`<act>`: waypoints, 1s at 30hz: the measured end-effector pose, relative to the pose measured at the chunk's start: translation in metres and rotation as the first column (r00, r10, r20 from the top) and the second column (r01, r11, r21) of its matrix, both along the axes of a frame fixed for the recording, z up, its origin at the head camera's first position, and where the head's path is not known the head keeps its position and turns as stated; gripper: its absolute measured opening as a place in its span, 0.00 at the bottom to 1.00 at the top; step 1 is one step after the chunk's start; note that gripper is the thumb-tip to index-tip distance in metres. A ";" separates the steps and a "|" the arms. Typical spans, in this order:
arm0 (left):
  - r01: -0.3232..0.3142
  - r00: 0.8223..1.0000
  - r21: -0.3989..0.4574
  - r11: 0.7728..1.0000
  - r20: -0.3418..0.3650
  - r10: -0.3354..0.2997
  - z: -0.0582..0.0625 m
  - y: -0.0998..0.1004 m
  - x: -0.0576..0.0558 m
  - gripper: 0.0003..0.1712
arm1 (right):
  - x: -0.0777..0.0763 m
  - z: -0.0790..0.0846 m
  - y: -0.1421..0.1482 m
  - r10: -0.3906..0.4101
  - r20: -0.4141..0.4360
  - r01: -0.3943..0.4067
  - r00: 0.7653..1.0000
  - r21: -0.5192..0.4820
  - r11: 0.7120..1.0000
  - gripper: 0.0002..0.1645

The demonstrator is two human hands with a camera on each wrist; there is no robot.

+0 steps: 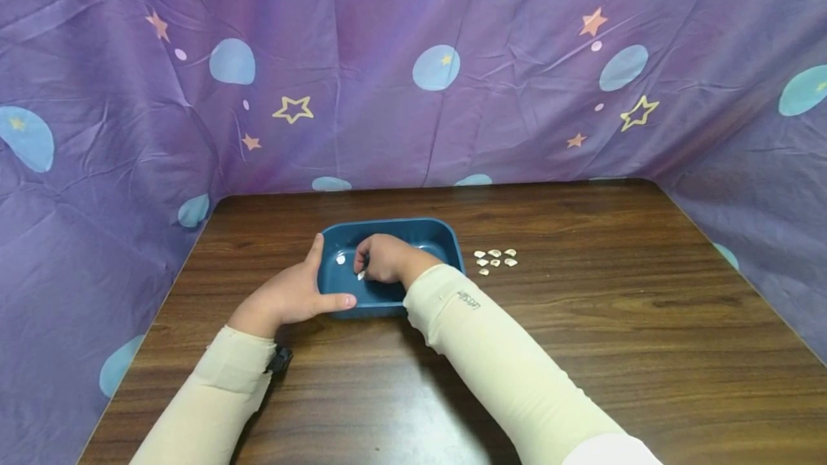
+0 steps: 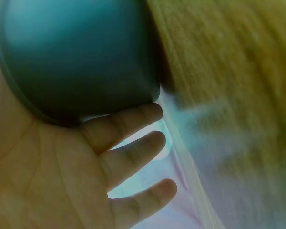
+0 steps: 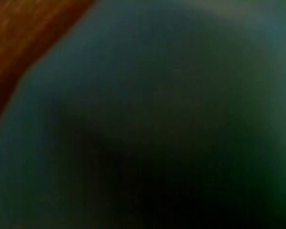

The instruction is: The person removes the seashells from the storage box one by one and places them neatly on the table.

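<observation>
A blue rectangular bin (image 1: 388, 305) stands on the wooden table. My left hand (image 1: 291, 296) rests against its left end, thumb along the front rim and index finger up at the back corner. In the left wrist view the palm (image 2: 52, 176) lies by the bin's outer wall (image 2: 86, 62), fingers straight and spread. My right hand (image 1: 384, 258) reaches down into the bin and pinches a small white shell (image 1: 360, 275) at its fingertips. Another white shell (image 1: 341, 260) lies inside, left of that hand. The right wrist view shows only the bin's blurred, dark wall (image 3: 133, 71).
To the right of the bin, several small whitish shells (image 1: 494, 262) lie in short rows on the table (image 1: 614, 307). A purple curtain (image 1: 375, 20) with stars and blue ovals hangs behind and at both sides of the table.
</observation>
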State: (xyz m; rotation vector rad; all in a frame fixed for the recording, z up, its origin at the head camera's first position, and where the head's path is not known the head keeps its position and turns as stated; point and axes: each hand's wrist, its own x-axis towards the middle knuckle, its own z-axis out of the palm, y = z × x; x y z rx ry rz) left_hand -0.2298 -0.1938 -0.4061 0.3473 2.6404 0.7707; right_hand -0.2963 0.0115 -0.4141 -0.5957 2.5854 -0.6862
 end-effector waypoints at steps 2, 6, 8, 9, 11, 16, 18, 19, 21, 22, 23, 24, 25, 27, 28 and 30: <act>-0.001 1.000 -0.003 1.000 -0.001 0.001 0.000 0.000 0.000 0.78 | 0.000 0.001 0.000 -0.001 0.007 0.001 1.000 -0.001 1.000 0.06; 0.001 1.000 -0.005 1.000 -0.001 -0.001 0.000 0.000 0.000 0.79 | 0.001 0.002 0.001 -0.005 0.012 0.005 1.000 -0.008 1.000 0.06; 0.002 1.000 -0.006 1.000 -0.002 -0.002 0.001 0.000 0.000 0.79 | 0.002 0.002 0.001 -0.005 0.008 0.005 1.000 -0.008 1.000 0.05; 0.003 1.000 -0.007 1.000 -0.003 -0.003 0.001 0.000 0.000 0.79 | 0.002 0.003 0.001 -0.005 0.002 0.005 1.000 -0.008 1.000 0.05; 0.005 1.000 -0.009 1.000 -0.005 -0.005 0.000 0.000 -0.001 0.79 | 0.002 0.003 0.000 -0.005 -0.003 0.005 1.000 -0.008 1.000 0.06; 0.006 1.000 -0.010 1.000 -0.002 -0.006 -0.001 0.000 -0.001 0.79 | 0.001 0.002 -0.001 -0.016 0.004 0.016 1.000 0.004 1.000 0.05; 0.006 1.000 -0.005 1.000 -0.001 -0.006 -0.001 0.001 -0.001 0.79 | 0.000 0.001 -0.001 -0.020 0.004 0.020 1.000 0.008 1.000 0.05; 0.005 1.000 -0.003 1.000 0.001 -0.005 0.000 0.001 -0.001 0.79 | 0.001 0.001 -0.001 -0.022 0.007 0.022 1.000 0.008 1.000 0.05; 0.004 1.000 -0.001 1.000 0.003 -0.004 0.001 0.001 0.000 0.79 | 0.001 0.002 -0.001 -0.021 0.004 0.021 1.000 0.004 1.000 0.06; 0.001 1.000 -0.001 1.000 0.006 -0.001 0.002 0.002 0.000 0.79 | 0.001 0.002 0.000 -0.020 0.004 0.020 1.000 0.001 1.000 0.06; 0.001 1.000 -0.001 1.000 0.009 -0.001 0.003 0.002 0.000 0.79 | 0.001 0.003 0.000 -0.017 -0.003 0.017 1.000 -0.006 1.000 0.06; -0.001 1.000 -0.001 1.000 0.013 0.001 0.003 0.002 0.000 0.78 | 0.001 0.003 0.001 -0.015 -0.003 0.015 1.000 -0.013 1.000 0.06; -0.003 1.000 -0.002 1.000 0.016 0.003 0.003 0.002 0.000 0.78 | 0.001 0.003 0.001 -0.014 -0.006 0.014 1.000 -0.018 1.000 0.05; -0.007 1.000 -0.003 1.000 0.023 0.007 0.003 0.003 0.001 0.78 | 0.001 0.004 0.001 -0.015 -0.018 0.014 1.000 -0.034 0.999 0.05; -0.008 1.000 -0.003 1.000 0.027 0.008 0.003 0.003 0.001 0.78 | 0.002 0.005 0.001 -0.017 -0.027 0.015 0.999 -0.045 0.999 0.05; -0.010 0.999 -0.006 1.000 0.031 0.010 0.002 0.003 0.001 0.78 | 0.003 0.006 0.001 -0.023 -0.046 0.020 0.999 -0.073 0.997 0.05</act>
